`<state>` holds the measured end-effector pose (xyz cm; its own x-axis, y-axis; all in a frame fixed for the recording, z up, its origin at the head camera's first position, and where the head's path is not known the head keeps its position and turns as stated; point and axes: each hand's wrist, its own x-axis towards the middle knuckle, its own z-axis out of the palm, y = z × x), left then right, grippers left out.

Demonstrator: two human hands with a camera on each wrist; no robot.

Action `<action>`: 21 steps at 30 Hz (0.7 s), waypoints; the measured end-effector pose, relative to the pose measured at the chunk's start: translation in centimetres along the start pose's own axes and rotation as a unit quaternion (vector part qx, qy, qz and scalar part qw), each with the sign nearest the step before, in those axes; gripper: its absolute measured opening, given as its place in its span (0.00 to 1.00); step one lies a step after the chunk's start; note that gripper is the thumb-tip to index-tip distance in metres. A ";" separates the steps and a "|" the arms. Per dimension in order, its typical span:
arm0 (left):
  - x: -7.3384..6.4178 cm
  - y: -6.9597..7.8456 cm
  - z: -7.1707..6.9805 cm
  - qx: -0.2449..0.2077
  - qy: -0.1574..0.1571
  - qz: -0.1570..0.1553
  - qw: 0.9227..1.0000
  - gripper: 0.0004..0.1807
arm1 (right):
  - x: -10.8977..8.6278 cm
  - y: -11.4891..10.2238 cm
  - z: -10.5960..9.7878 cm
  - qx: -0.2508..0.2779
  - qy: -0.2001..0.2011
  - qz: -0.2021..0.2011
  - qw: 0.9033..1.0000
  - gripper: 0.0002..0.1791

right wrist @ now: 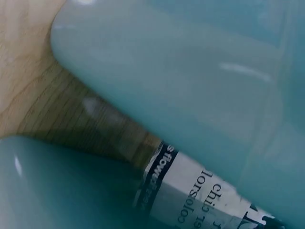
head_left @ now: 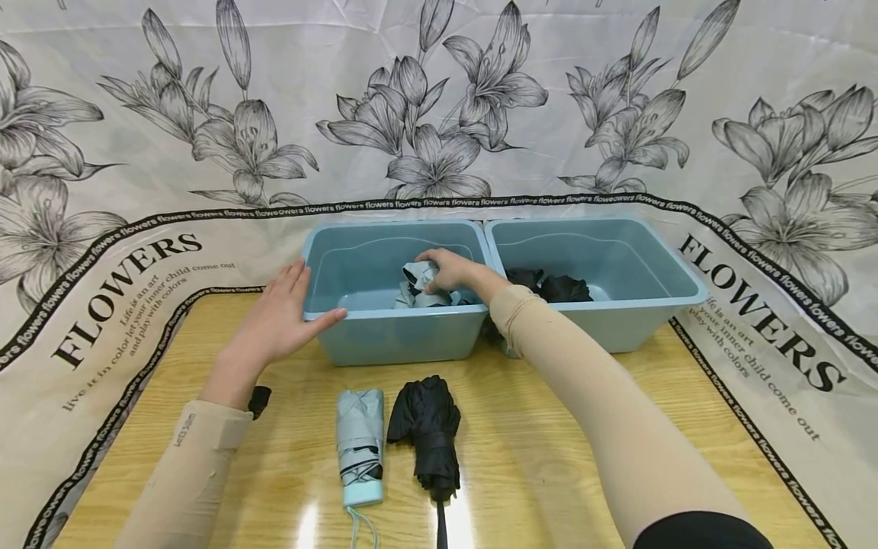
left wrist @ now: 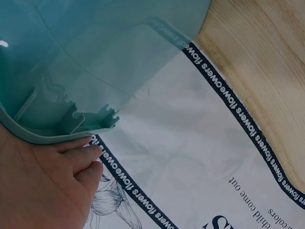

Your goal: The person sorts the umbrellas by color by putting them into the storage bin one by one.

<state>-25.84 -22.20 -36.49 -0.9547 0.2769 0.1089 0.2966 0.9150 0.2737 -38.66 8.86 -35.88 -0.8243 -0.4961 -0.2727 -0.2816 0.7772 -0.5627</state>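
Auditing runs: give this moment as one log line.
Left hand: touches left bin | Right hand: grips pale bundle in same bin | Table: pale umbrella, black umbrella | Right bin: black bundles

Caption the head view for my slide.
Right hand grips pale blue fabric inside a rectangular blue plastic bin; left hand touches its rim.

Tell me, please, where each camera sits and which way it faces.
Head: on the person's head, facing forward and down at the left bin, right bin, table and flowered cloth; left hand, right hand and sleeves show.
Left wrist: on the left wrist, facing the left bin, cloth and table; part of the left hand shows.
Right wrist: on the right wrist, facing bin walls and the gap between; no hand shows.
Shared: head and left wrist both show the left hand at the left bin's edge.
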 end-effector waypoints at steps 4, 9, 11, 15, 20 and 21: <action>0.0 -0.1 0.1 -0.001 0.000 -0.001 1.000 0.62 | 0.1 0.3 0.2 -0.031 -0.013 -0.011 0.999 0.37; 0.0 -0.1 0.0 -0.002 0.000 0.000 1.000 0.62 | -0.1 0.3 0.2 -0.052 -0.019 -0.006 0.998 0.36; 0.0 0.0 0.0 -0.002 -0.001 0.000 1.000 0.62 | -0.2 0.3 0.2 -0.066 -0.022 -0.004 0.998 0.37; 0.0 -0.1 0.0 -0.002 -0.005 -0.002 1.000 0.62 | -0.2 0.1 0.1 -0.109 -0.016 0.003 0.994 0.36; 0.0 0.0 0.0 -0.001 -0.005 -0.001 1.000 0.62 | -0.4 0.1 0.1 -0.114 0.005 -0.001 0.993 0.34; 0.0 0.0 0.0 -0.001 -0.004 -0.001 1.000 0.62 | -0.4 0.2 0.1 -0.109 0.008 -0.003 0.994 0.33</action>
<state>-25.87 -22.19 -36.54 -0.9554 0.2778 0.1002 0.2949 0.9149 0.2758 -38.36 9.15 -35.97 -0.8297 -0.4957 -0.2567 -0.3842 0.8407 -0.3815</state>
